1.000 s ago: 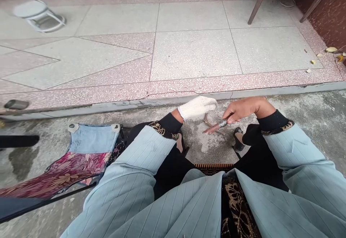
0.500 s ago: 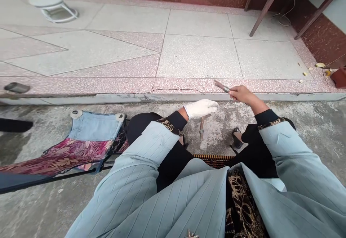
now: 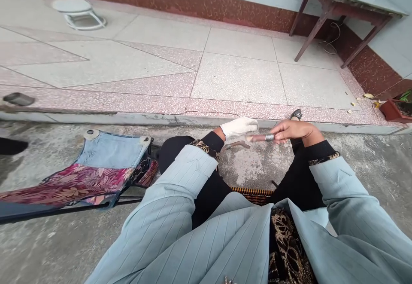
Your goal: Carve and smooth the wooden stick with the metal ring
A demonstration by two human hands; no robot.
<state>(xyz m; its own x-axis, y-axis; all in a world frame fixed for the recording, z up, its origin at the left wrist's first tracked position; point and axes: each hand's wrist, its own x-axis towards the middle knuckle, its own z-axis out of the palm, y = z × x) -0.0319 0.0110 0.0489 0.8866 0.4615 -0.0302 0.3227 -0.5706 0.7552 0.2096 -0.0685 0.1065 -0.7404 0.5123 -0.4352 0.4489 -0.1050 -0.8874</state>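
My left hand [image 3: 240, 126] wears a white knit glove and is closed around a short rusty metal rod [image 3: 236, 145] that sticks out below it. My bare right hand [image 3: 291, 130] is closed on a reddish wooden handle with a metal band [image 3: 262, 138], held level and pointing left so its tip meets the gloved hand. Both hands hover above the concrete ground between my knees. I wear pale blue striped sleeves with black cuffs.
A folding seat of denim and floral cloth [image 3: 93, 172] lies at the left. A raised terrazzo floor step [image 3: 161, 118] runs across ahead. A wooden table [image 3: 350, 0] stands at the far right, a white stool [image 3: 77, 11] at the far left, a red pot [image 3: 394, 110] at the right edge.
My right hand, which was raised out to the right with the handle, has come back down to the gloved left hand. The metal rod has swung from hanging down to lying more level.
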